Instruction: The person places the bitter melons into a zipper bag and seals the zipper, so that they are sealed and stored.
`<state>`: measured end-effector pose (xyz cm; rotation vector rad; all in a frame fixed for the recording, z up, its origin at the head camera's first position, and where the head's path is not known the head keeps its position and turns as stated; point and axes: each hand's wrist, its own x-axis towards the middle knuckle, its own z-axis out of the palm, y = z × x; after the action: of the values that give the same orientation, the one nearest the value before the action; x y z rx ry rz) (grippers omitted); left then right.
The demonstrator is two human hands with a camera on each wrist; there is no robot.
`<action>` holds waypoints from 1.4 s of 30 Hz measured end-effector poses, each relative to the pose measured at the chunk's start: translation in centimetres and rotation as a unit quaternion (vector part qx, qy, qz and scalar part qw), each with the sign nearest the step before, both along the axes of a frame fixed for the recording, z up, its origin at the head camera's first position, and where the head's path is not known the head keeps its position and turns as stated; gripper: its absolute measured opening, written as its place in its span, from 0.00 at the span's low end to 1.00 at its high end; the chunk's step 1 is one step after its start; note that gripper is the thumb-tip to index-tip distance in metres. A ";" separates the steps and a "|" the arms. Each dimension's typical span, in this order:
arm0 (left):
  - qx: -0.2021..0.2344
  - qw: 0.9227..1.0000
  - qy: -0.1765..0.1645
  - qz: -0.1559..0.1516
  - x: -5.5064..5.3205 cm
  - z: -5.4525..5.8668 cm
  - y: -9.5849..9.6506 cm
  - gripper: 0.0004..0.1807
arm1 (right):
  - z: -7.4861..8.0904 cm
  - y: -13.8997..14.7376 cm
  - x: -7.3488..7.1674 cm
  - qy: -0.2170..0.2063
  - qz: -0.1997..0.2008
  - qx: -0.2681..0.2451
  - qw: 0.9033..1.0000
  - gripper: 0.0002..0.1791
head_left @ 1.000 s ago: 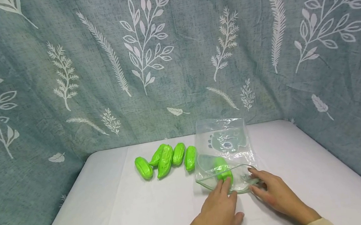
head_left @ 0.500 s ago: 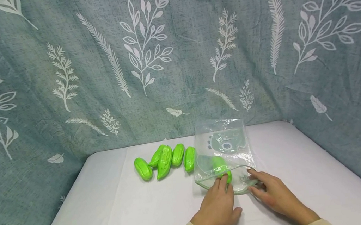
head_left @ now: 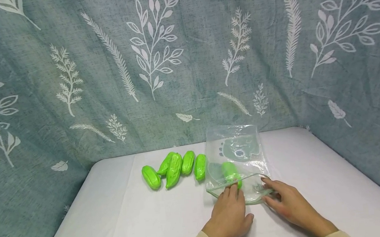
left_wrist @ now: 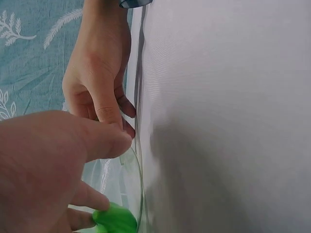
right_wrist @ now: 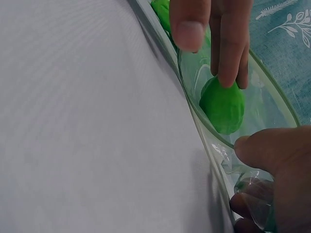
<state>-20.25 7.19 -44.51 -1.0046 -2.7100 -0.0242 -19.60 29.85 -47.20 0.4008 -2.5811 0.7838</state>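
Note:
A clear zip bag [head_left: 212, 142] with a green-grey printed figure lies on the white table, its mouth gaping toward me. Inside it, near the opening, is a bright green, wrinkled, pod-shaped piece [right_wrist: 222, 109]. My left hand [head_left: 229, 214] reaches into the mouth with fairly straight fingers, and its fingertips [right_wrist: 228, 75] touch the near end of that piece. At the bag's right corner my right hand [head_left: 288, 202] pinches the rim, thumb on the inside edge and fingers behind the plastic.
Several more green pod-shaped pieces [head_left: 174, 170] lie left of the bag, some touching each other. One piece [head_left: 200, 167] sits right beside the bag's left edge. A leaf-patterned teal curtain [head_left: 186, 66] hangs behind the table [head_left: 144, 218].
The green piece has slid farther into the bag, away from me, with my left fingertips following it past the rim. My right hand keeps its hold on the corner.

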 end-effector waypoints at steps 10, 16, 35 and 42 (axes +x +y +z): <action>0.006 1.000 0.014 0.019 -0.4 0.3 0.3 0.38 | -0.3 -0.1 -0.1 0.030 0.007 0.004 1.000 0.32; 0.014 0.999 -0.013 0.027 -0.6 0.3 0.3 0.39 | 0.0 -0.2 -0.1 -0.013 0.001 -0.007 1.000 0.32; -0.025 0.999 -0.015 -0.026 1.0 0.9 0.0 0.32 | 0.1 0.2 -0.2 -0.021 -0.010 -0.004 1.000 0.32; -0.018 0.999 -0.021 -0.023 0.6 0.7 0.0 0.32 | 0.0 0.2 -0.1 -0.020 -0.007 -0.006 1.000 0.32</action>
<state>-19.65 7.23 -43.81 -1.0885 -2.7338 -0.0037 -19.70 30.06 -47.20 0.3665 -2.6126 0.8100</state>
